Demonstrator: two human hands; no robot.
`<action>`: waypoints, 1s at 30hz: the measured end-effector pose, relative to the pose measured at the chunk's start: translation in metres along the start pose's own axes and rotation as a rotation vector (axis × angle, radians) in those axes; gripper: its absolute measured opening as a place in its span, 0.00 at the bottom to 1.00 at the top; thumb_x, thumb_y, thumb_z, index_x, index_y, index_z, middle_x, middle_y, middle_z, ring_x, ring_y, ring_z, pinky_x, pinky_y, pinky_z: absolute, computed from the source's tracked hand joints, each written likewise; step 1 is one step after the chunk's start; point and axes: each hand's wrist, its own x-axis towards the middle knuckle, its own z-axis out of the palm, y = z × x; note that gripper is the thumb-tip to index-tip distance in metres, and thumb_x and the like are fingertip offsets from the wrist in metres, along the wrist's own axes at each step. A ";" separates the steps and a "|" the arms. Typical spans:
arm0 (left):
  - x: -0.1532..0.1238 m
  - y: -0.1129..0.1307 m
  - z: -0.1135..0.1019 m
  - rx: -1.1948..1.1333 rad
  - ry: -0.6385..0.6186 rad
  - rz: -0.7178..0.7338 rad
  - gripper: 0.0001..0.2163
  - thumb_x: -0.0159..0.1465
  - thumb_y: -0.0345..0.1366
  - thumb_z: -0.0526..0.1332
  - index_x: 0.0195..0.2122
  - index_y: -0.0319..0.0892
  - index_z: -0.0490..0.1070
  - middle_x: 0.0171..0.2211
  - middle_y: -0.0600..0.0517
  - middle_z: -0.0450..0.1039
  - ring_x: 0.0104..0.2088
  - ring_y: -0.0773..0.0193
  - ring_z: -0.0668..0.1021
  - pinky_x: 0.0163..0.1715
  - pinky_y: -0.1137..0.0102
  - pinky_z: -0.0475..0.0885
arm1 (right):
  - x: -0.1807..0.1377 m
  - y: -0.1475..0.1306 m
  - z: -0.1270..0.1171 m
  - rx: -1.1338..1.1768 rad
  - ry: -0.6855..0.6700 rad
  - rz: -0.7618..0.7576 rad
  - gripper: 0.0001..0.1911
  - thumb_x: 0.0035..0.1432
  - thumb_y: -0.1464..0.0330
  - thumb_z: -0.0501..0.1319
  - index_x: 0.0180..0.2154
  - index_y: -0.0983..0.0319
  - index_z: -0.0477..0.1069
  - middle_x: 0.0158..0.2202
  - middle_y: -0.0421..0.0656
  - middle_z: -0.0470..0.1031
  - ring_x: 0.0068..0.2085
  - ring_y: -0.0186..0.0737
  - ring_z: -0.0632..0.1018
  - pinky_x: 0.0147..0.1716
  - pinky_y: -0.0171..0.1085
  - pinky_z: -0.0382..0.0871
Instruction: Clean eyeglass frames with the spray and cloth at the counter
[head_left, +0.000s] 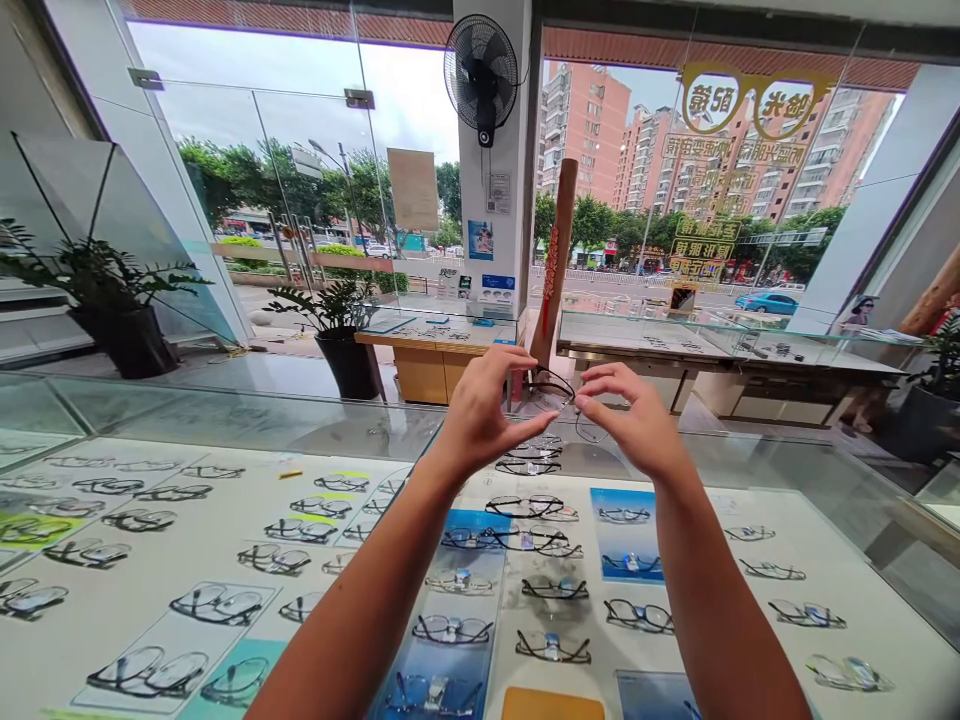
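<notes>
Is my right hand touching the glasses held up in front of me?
Touching. The head view shows your right hand meeting the held-up glasses at one side, fingertips against them with no gap visible.

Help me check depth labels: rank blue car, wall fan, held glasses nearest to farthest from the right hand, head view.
1. Held glasses, at the right hand.
2. Wall fan, up on the pillar.
3. Blue car, outside, right side.

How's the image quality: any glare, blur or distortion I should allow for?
Head view: bright, nearly washed-out sky outside; head view: reflections on the glass counter; head view: wide-angle lean in the white pillar at right; head view: the glasses between left hand and right hand are thin-framed, hard to trace.
</notes>
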 end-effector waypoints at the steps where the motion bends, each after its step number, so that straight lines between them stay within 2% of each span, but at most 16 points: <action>1: 0.001 0.001 -0.001 -0.018 -0.003 0.000 0.25 0.59 0.40 0.76 0.54 0.45 0.69 0.50 0.44 0.77 0.53 0.49 0.80 0.53 0.54 0.76 | 0.000 0.000 0.000 0.023 -0.019 0.008 0.08 0.61 0.59 0.72 0.32 0.54 0.84 0.46 0.46 0.80 0.52 0.51 0.78 0.61 0.54 0.66; 8: 0.000 0.004 0.001 -0.256 -0.050 -0.125 0.25 0.58 0.38 0.77 0.52 0.45 0.68 0.48 0.45 0.76 0.46 0.56 0.81 0.47 0.60 0.80 | 0.002 0.010 -0.005 0.205 -0.199 0.129 0.12 0.60 0.56 0.73 0.31 0.56 0.83 0.51 0.46 0.83 0.53 0.49 0.79 0.61 0.52 0.67; 12: -0.004 0.001 0.006 -0.420 -0.065 -0.184 0.27 0.57 0.38 0.78 0.54 0.46 0.68 0.51 0.44 0.75 0.48 0.55 0.82 0.51 0.58 0.82 | 0.004 0.016 -0.006 0.391 -0.337 0.257 0.15 0.58 0.52 0.74 0.34 0.57 0.84 0.46 0.45 0.85 0.46 0.46 0.81 0.51 0.46 0.73; 16: -0.007 -0.002 0.008 -0.513 -0.072 -0.202 0.28 0.57 0.37 0.78 0.55 0.47 0.68 0.53 0.43 0.75 0.50 0.55 0.82 0.54 0.57 0.82 | 0.005 0.020 -0.005 0.416 -0.357 0.279 0.16 0.57 0.53 0.76 0.37 0.58 0.85 0.42 0.44 0.85 0.40 0.41 0.80 0.44 0.41 0.72; 18: -0.006 -0.002 0.008 -0.498 -0.098 -0.211 0.28 0.59 0.37 0.77 0.57 0.48 0.68 0.54 0.43 0.76 0.52 0.54 0.82 0.56 0.56 0.81 | 0.006 0.023 -0.003 0.416 -0.322 0.278 0.16 0.56 0.53 0.76 0.37 0.59 0.85 0.39 0.44 0.85 0.37 0.39 0.78 0.41 0.39 0.71; 21: -0.003 0.002 0.009 -0.402 -0.110 -0.207 0.30 0.60 0.38 0.76 0.61 0.48 0.67 0.56 0.41 0.75 0.55 0.52 0.80 0.57 0.55 0.79 | 0.007 0.029 0.002 0.415 -0.203 0.269 0.17 0.53 0.54 0.78 0.34 0.60 0.84 0.35 0.42 0.83 0.34 0.37 0.77 0.38 0.37 0.70; 23: -0.001 0.008 0.010 -0.299 -0.009 -0.222 0.30 0.58 0.39 0.77 0.60 0.46 0.69 0.55 0.42 0.74 0.52 0.53 0.80 0.53 0.57 0.79 | 0.008 0.032 0.006 0.401 -0.106 0.262 0.18 0.51 0.54 0.79 0.33 0.60 0.84 0.34 0.42 0.83 0.34 0.38 0.77 0.38 0.38 0.71; 25: -0.001 0.017 0.012 -0.188 0.150 -0.315 0.21 0.60 0.41 0.75 0.52 0.44 0.74 0.45 0.47 0.76 0.42 0.59 0.79 0.44 0.62 0.77 | 0.007 0.033 0.010 0.348 -0.003 0.237 0.17 0.52 0.53 0.77 0.34 0.60 0.84 0.34 0.43 0.84 0.35 0.41 0.79 0.40 0.40 0.72; 26: -0.001 0.022 0.014 -0.159 0.188 -0.382 0.14 0.62 0.41 0.73 0.46 0.44 0.76 0.38 0.50 0.75 0.36 0.62 0.76 0.38 0.65 0.75 | 0.006 0.032 0.012 0.298 0.056 0.212 0.15 0.54 0.54 0.76 0.35 0.59 0.84 0.35 0.43 0.85 0.36 0.43 0.80 0.42 0.42 0.73; 27: -0.002 0.027 0.015 -0.161 0.182 -0.452 0.09 0.65 0.42 0.71 0.40 0.44 0.77 0.31 0.53 0.72 0.31 0.64 0.73 0.33 0.67 0.71 | 0.005 0.029 0.015 0.233 0.117 0.178 0.13 0.56 0.55 0.75 0.35 0.58 0.84 0.37 0.44 0.85 0.39 0.45 0.81 0.45 0.44 0.73; 30: -0.004 0.039 0.020 -0.330 -0.007 -0.634 0.14 0.68 0.48 0.67 0.33 0.43 0.81 0.21 0.56 0.65 0.24 0.66 0.66 0.25 0.69 0.60 | -0.001 0.018 0.026 0.022 0.255 0.046 0.07 0.63 0.61 0.70 0.36 0.56 0.84 0.44 0.46 0.85 0.47 0.50 0.82 0.54 0.48 0.72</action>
